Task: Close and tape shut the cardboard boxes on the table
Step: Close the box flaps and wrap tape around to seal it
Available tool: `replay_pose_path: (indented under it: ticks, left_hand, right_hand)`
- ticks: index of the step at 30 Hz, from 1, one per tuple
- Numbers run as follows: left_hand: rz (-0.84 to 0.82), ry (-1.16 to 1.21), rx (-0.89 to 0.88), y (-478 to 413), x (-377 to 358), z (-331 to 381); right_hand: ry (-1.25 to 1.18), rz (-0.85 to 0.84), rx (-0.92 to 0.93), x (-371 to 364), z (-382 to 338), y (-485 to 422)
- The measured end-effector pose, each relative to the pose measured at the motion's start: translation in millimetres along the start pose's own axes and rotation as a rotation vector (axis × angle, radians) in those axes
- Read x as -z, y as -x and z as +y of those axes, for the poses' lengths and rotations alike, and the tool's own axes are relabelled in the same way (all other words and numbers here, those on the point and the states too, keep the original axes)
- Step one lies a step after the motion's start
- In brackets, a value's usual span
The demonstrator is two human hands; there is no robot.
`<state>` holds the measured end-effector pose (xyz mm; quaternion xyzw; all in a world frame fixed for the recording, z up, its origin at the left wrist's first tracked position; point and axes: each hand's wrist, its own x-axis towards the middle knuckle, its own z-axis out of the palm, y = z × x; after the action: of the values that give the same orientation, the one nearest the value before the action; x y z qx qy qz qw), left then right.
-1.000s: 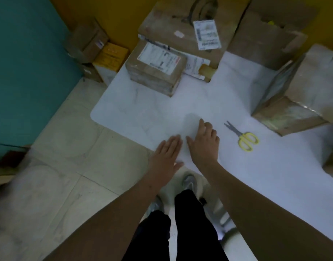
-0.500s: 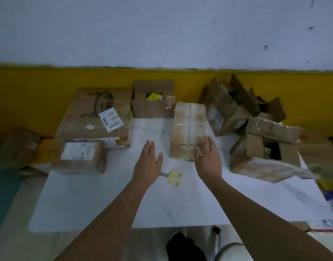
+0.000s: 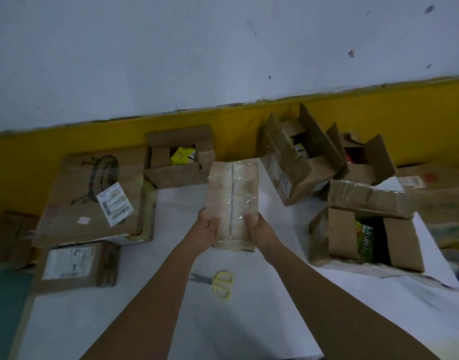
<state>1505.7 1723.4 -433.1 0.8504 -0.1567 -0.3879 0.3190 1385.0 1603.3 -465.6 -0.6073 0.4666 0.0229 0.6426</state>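
My left hand (image 3: 206, 231) and right hand (image 3: 259, 228) grip the near end of the box (image 3: 232, 201) between them, one on each side. The box stretches away from my hands. I judge it light and stiff, but its glossy tape wrap looks slick, so squeezing both side walls seems safest.

Open white table (image 3: 249, 320) runs along the near edge, broken by yellow-handled scissors (image 3: 221, 283); a small labelled cardboard box (image 3: 75, 266) hems the left, an open cardboard box holding a green packet (image 3: 402, 245) the right; a tall tape-wrapped cardboard box (image 3: 233, 198) fills the middle; open brown cartons (image 3: 176, 175) bar the back.
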Motion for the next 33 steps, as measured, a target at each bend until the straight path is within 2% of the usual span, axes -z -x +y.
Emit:
replay_pose_path:
  ticks: [5, 8, 13, 18, 22, 25, 27, 28, 29, 30, 33]
  left_hand:
    - [-0.011, 0.007, 0.039, -0.1, 5.1, 3.7]
    - [-0.032, 0.033, 0.086, 8.4, 16.6, 3.3]
    - [-0.04, 0.384, 0.192, 39.3, 47.1, 15.3]
    - [0.065, 0.402, -0.019, 79.6, 79.8, 46.2]
    - [0.119, 0.297, -0.455, 126.3, 107.1, 89.3]
    - [0.267, 0.115, -0.616, 131.3, 127.7, 116.9]
    - [0.278, 0.062, -0.45, 133.6, 143.8, 132.7]
    - [0.207, 0.152, -0.334, 135.1, 150.0, 137.8]
    - [0.111, 0.238, -0.295, 137.2, 155.1, 142.2]
    - [0.055, 0.306, -0.317, 138.7, 159.6, 142.1]
    - [0.069, 0.507, -0.427, 146.6, 167.1, 140.6]
  right_hand:
    - [-0.022, 0.02, 0.036, -1.7, -4.4, -0.1]
    - [0.046, 0.052, 0.131, -4.5, -8.0, 20.6]
    - [0.258, 0.14, 0.325, -18.1, -23.9, 63.5]
    - [0.122, 0.14, 0.429, -5.7, -76.8, 104.1]
    - [-0.415, 0.078, 0.298, 31.5, -104.1, 127.0]
    - [-0.551, 0.031, 0.364, 46.8, -124.0, 142.5]
    - [-0.579, 0.043, 0.405, 46.4, -138.1, 148.5]
    - [-0.582, 0.044, 0.426, 44.9, -143.9, 152.2]
    - [-0.571, 0.049, 0.45, 43.8, -147.7, 154.3]
    - [-0.523, 0.069, 0.481, 43.4, -150.7, 156.5]
    - [-0.286, 0.154, 0.58, 47.7, -159.7, 163.0]
